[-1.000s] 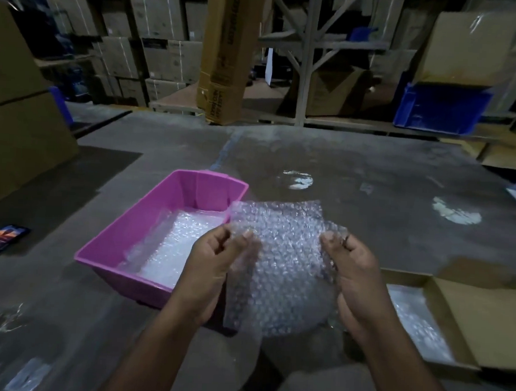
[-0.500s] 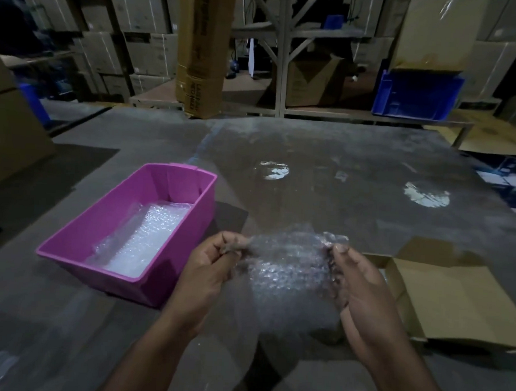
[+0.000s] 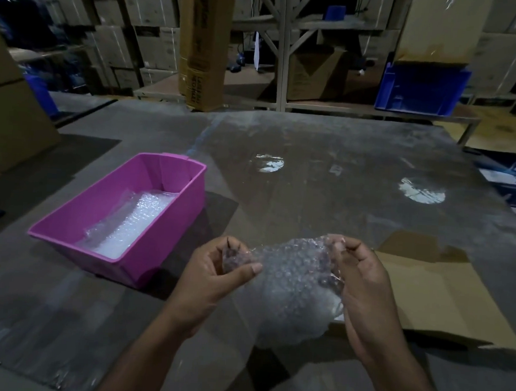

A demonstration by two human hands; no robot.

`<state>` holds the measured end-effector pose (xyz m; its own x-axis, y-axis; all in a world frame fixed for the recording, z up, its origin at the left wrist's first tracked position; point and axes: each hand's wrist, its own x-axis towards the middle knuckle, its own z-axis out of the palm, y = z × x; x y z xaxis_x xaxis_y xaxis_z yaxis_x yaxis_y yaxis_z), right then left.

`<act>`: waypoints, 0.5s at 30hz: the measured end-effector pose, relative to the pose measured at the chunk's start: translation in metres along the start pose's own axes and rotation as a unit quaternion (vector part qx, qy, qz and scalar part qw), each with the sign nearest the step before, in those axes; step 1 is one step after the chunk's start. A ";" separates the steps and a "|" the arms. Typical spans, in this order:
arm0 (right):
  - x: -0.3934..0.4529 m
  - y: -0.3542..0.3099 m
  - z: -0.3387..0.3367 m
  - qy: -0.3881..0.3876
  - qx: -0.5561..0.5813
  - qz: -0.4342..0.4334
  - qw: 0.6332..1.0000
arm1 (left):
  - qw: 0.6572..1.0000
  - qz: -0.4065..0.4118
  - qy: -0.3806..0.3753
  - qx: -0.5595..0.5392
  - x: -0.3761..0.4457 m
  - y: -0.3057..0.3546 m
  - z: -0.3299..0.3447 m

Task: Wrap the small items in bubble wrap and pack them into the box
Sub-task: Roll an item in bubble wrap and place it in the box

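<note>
Bubble wrap point(image 3: 294, 275) stretched between both hands above the table point(image 3: 327, 157), sagging below them toward 6 o'clock. Left hand point(image 3: 217, 271) at its 9 o'clock edge, fingers and thumb curled round a bunched corner. Right hand point(image 3: 363, 278) at its 3 o'clock edge, fingertips pinching the top corner. Cardboard box point(image 3: 442, 297) at 3 o'clock of the right hand, partly behind it. Pink bin point(image 3: 150, 174) at 10 o'clock of the left hand, with more wrap inside.

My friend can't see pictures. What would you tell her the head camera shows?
Two bare hands, left hand and right hand, hold a crumpled sheet of clear bubble wrap above a grey table. A pink plastic bin sits to the left, a flat brown cardboard box to the right.
</note>
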<state>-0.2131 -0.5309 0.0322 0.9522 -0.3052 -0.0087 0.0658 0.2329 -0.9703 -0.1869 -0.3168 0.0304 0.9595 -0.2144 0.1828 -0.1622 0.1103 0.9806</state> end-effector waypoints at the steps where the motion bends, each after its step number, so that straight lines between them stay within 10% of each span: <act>1: -0.001 0.001 -0.003 -0.011 -0.007 0.005 1.000 | 1.000 0.002 0.013 0.001 -0.001 -0.001 0.003; 15: -0.013 0.005 -0.016 -0.130 -0.038 0.012 0.991 | 0.990 -0.026 0.133 -0.042 -0.016 -0.005 0.020</act>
<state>-0.2299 -0.5405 0.0238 0.9986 -0.0491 0.0214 0.0292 0.1646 -0.9859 -0.2062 -0.3331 0.0237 0.9946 0.0399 0.0956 -0.1015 0.1884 0.9768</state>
